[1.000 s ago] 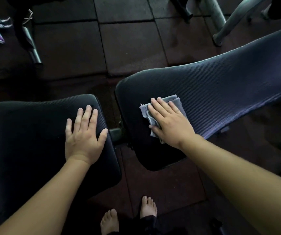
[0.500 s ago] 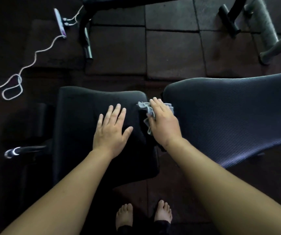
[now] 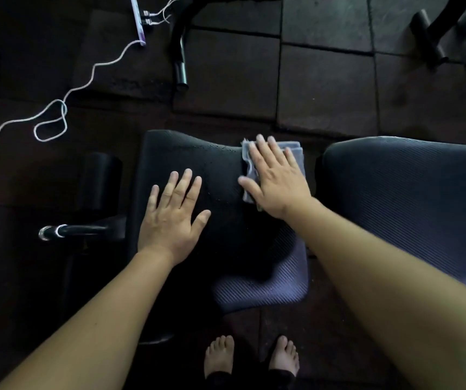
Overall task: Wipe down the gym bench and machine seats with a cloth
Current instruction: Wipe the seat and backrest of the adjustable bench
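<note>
Seat pad (image 3: 268,288), cloth (image 3: 294,149) at far edge

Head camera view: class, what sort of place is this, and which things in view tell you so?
Most likely a gym: a padded seat pad and a long ribbed back pad form a workout bench, the floor is square rubber tiles, and a tubular machine leg stands on it.
</note>
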